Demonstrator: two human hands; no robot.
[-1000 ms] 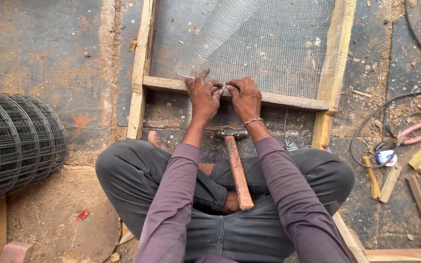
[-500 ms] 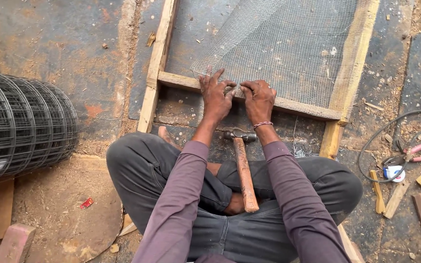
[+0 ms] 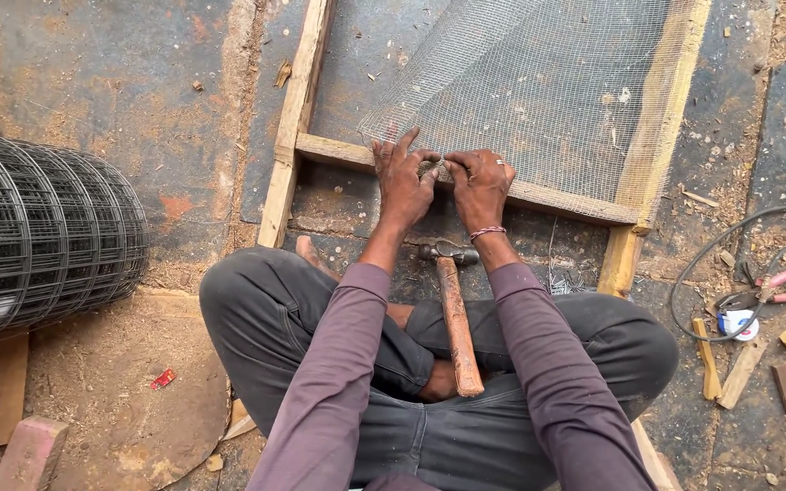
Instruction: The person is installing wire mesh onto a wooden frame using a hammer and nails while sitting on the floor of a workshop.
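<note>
Person seated cross-legged on the floor, dark trousers, purple sleeves. Hammer (image 3: 453, 320) with wooden handle lies in the lap, metal head pointing away, untouched by either hand. Left hand (image 3: 404, 185) rests on the near rail of the wooden frame (image 3: 289, 136), fingers spread, index and thumb meeting at the mesh edge. Right hand (image 3: 482, 186) sits just beside it on the same rail, fingers curled, tips pinched toward the left thumb; both seem to nip something very small at the rail, possibly a nail or a wire end, too small to tell. Fine wire mesh (image 3: 539, 86) lies over the frame, its near edge on the rail under both hands, its left part lifted and loose. Left of the person: roll of black welded wire grid (image 3: 38, 232) lying on its side, a brick (image 3: 29, 450) near the bottom corner, a small red scrap (image 3: 163, 378) on the dust. Right: red-handled pliers (image 3: 775, 284), a small round white-and-blue tape roll (image 3: 737, 324), short wood offcuts (image 3: 743, 368), a black cable (image 3: 730, 245) looping past. Floor (image 3: 138, 82): dark, worn concrete, sawdust and chips scattered throughout.
</note>
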